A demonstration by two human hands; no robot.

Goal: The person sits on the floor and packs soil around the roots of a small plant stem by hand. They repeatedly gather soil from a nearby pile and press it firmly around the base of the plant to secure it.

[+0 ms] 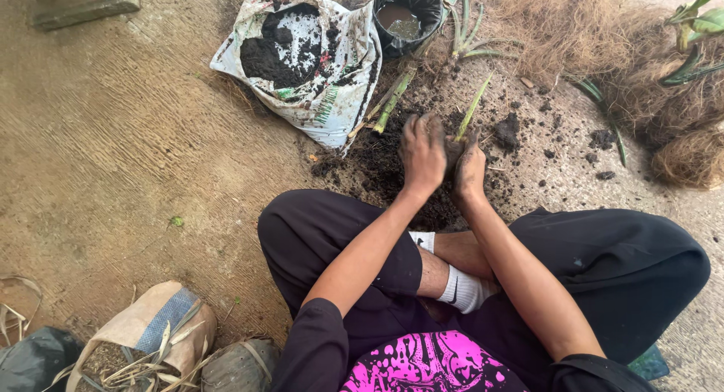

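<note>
Presently my left hand (422,152) and right hand (469,168) are pressed together around a clump of soil with a green shoot (473,105) rising from it, centre frame above my crossed legs. Upper centre: an open white sack (332,98) holds dark soil; beside it a black pot (422,7) holds murky brown liquid. Lower left, a tan bag (136,328) of dry leaves is partly cut off, and the clump itself is mostly hidden by my fingers.

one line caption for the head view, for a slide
Both soil-caked hands, left hand and right hand, press around a green seedling beside an open white soil sack.
</note>
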